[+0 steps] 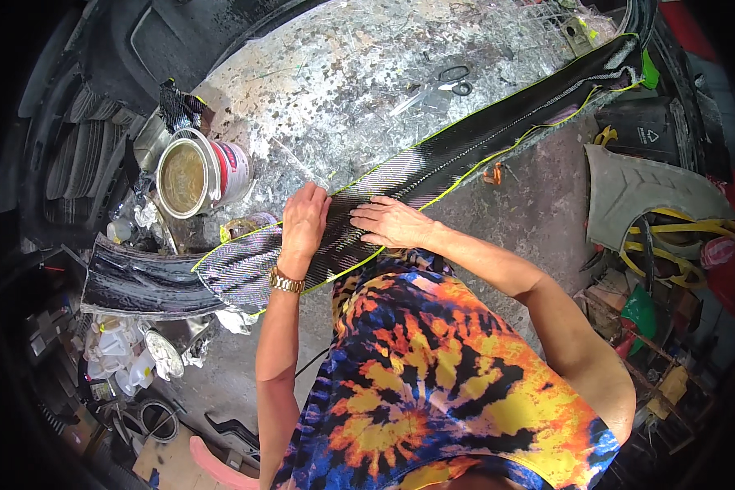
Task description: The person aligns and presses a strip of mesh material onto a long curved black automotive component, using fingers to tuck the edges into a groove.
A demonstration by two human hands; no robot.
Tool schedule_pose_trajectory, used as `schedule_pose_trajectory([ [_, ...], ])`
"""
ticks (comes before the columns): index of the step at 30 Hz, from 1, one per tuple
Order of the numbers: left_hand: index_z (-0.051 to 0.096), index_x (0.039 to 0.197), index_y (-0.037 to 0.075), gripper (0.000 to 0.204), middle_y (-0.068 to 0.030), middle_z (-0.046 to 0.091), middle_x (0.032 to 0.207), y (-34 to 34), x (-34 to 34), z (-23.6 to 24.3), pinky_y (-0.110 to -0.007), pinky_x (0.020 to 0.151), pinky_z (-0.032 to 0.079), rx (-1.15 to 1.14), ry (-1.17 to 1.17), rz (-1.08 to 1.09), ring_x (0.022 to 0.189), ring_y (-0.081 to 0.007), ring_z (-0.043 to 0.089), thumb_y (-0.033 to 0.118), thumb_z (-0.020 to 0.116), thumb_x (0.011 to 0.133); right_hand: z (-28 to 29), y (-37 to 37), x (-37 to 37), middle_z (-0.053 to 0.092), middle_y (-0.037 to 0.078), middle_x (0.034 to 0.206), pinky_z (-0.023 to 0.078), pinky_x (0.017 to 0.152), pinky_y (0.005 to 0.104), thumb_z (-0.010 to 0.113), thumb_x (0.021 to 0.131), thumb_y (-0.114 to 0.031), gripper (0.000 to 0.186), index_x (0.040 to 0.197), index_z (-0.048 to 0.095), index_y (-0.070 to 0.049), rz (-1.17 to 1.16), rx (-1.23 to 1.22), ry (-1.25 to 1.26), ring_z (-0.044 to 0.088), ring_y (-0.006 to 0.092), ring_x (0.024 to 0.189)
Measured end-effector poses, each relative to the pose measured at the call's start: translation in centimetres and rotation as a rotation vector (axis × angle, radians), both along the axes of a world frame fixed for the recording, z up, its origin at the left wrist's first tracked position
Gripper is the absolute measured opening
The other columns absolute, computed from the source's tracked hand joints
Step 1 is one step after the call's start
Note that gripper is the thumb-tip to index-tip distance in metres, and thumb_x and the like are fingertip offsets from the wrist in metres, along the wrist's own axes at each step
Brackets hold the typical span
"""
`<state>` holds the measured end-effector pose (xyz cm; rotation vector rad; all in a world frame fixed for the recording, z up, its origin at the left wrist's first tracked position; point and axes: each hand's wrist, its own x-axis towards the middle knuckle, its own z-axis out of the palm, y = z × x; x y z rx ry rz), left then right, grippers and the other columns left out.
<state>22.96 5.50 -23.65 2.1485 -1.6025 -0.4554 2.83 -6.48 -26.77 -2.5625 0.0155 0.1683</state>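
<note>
A long strip of black woven carbon-fibre cloth [498, 135], edged in yellow-green, runs diagonally over a long curved dark part [151, 282], whose bare end shows at the left. My left hand [305, 219], with a metal watch on its wrist, has its fingers bent and pressed together at the cloth's far edge; the fingertips are partly hidden. Just to its right, my right hand [390, 223] lies flat on the cloth with fingers stretched out. The weave looks wrinkled between and below the hands.
An open can of amber liquid [184, 177] stands on the stained worktable [335, 90], left of my hands. Scissors [445, 88] lie farther back. At the left are plastic cups [114, 347]; a grey panel [653, 192] and yellow straps [678, 265] are at the right.
</note>
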Motion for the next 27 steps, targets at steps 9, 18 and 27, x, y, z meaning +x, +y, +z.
schedule_pose_trajectory([
  [9, 0.054, 0.091, 0.002, 0.012, -0.0162, 0.056, 0.09, -0.1, -0.1, -0.2, -0.047, 0.073, 0.049, 0.014, 0.053, 0.004, 0.086, -0.038, 0.06, 0.009, 0.064, 0.091, 0.0, 0.0, 0.1, 0.059, 0.011, 0.138, 0.036, 0.112, 0.0424, 0.053, 0.1, -0.038, 0.045, 0.131, 0.059, -0.006, 0.008, -0.027, -0.029, 0.054, 0.0262, 0.129],
  [18, 0.054, 0.092, 0.003, 0.014, -0.0154, 0.058, 0.091, -0.1, 0.0, 0.0, -0.048, 0.073, 0.05, 0.047, 0.083, 0.006, 0.086, -0.0384, 0.061, 0.01, 0.066, 0.09, 0.0, 0.0, 0.2, 0.061, 0.011, 0.135, 0.039, 0.109, 0.0415, 0.055, 0.099, -0.037, 0.043, 0.127, 0.061, -0.005, -0.013, -0.029, -0.072, 0.056, 0.0264, 0.126],
  [27, 0.056, 0.096, 0.004, 0.023, -0.0151, 0.063, 0.094, -1.9, -1.1, -0.5, -0.047, 0.07, 0.05, -0.079, 0.037, 0.008, 0.084, -0.0381, 0.064, 0.018, 0.072, 0.087, 2.7, -5.9, 2.7, 0.061, 0.007, 0.119, 0.043, 0.098, 0.042, 0.067, 0.089, -0.021, 0.033, 0.119, 0.062, -0.008, -0.214, -0.156, -0.302, 0.056, 0.0245, 0.115],
])
